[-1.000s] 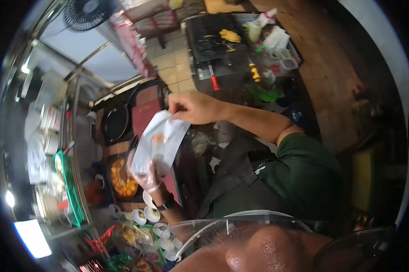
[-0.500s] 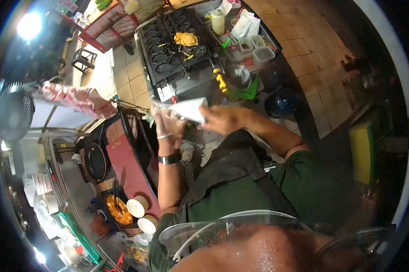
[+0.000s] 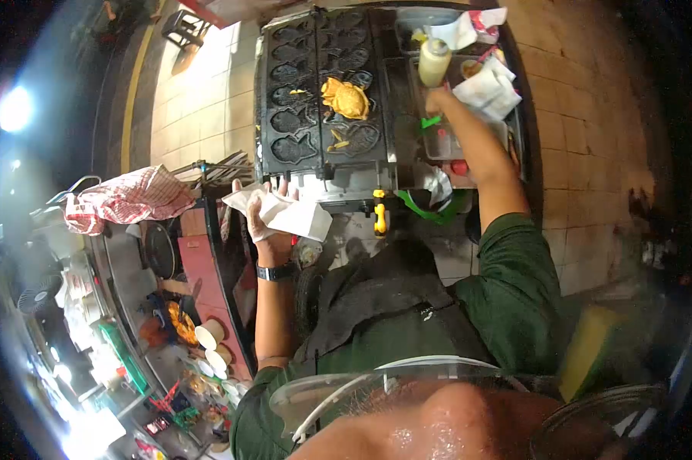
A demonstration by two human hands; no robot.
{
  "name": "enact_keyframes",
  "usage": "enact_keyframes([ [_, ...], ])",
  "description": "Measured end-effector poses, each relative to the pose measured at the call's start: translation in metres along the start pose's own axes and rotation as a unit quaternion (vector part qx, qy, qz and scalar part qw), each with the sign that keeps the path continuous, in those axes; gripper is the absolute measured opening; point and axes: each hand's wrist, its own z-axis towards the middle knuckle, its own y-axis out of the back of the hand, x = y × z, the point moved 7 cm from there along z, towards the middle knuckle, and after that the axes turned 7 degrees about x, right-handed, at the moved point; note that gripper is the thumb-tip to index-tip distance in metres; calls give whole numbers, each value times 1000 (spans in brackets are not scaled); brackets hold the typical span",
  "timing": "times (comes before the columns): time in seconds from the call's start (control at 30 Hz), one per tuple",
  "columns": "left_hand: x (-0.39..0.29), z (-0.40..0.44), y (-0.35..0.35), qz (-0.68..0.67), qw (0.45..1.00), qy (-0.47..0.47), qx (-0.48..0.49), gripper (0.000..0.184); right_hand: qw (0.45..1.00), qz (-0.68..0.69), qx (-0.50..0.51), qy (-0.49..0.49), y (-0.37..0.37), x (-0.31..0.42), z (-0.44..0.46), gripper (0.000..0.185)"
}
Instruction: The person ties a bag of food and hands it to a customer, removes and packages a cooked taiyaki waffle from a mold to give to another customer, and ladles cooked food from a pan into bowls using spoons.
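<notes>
Paper bag (image 3: pixel 306 219) gripped in left hand (image 3: pixel 263 218) | right hand (image 3: pixel 441 100) beside bottle (image 3: pixel 435 64), grip unclear

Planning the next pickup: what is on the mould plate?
A golden fish-shaped cake and yellowish scraps lie on the mould plate. What is beneath the cake cannot be seen.

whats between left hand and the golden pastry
Head view: white paper in the left hand, then the griddle's front edge and fish-shaped moulds before the golden pastry.

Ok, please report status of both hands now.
Left hand: holding white paper. Right hand: close beside squeeze bottle. Fish-shaped cake: on black mould plate, partly over moulds.
</notes>
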Motion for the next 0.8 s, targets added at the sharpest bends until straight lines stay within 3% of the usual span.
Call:
enact_keyframes([
  [0.07, -8, 1, 3, 9, 1000, -11, -11, 66, 991, -33, 132, -9, -25, 0, 37, 31],
  [0.13, -15, 2, 1, 9, 999, -30, 35, 70, 985, 2, 167, -29, -36, -2, 49, 33],
  [0.2, -19, 3, 5, 14, 999, -32, 15, 67, 989, 66, 92, -94, -22, -8, 34, 33],
  [0.3, -22, 4, 23, 2, 1000, -29, -10, 68, 983, -50, 153, -84, -14, -12, 23, 32],
  [0.37, -23, 9, 39, 5, 1000, -26, 16, 65, 995, 16, 29, -99, 8, -19, -27, 33],
  [0.43, -22, 13, 57, -9, 999, -13, -30, 63, 981, 133, -102, -98, 26, -17, -90, 37],
  [0.5, -20, 22, 57, -35, 999, -12, 5, 62, 962, 213, -166, -47, 39, -5, -138, 43],
  [0.6, -19, 41, 36, 10, 1000, 19, 6, 64, 944, 221, -180, 166, 48, 40, -169, 40],
  [0.63, -19, 48, 31, 23, 999, 29, 4, 64, 945, 220, -182, 160, 52, 45, -169, 40],
  [0.7, -19, 62, 31, 21, 999, 26, 30, 67, 947, 300, -65, 90, 49, 40, -158, 40],
  [0.77, -24, 73, 22, 68, 996, 38, 43, 70, 945, 312, -63, 71, 63, 42, -175, 41],
  [0.8, -23, 80, 28, 18, 997, 55, 60, 74, 941, 329, -59, 58, 71, 43, -186, 44],
])
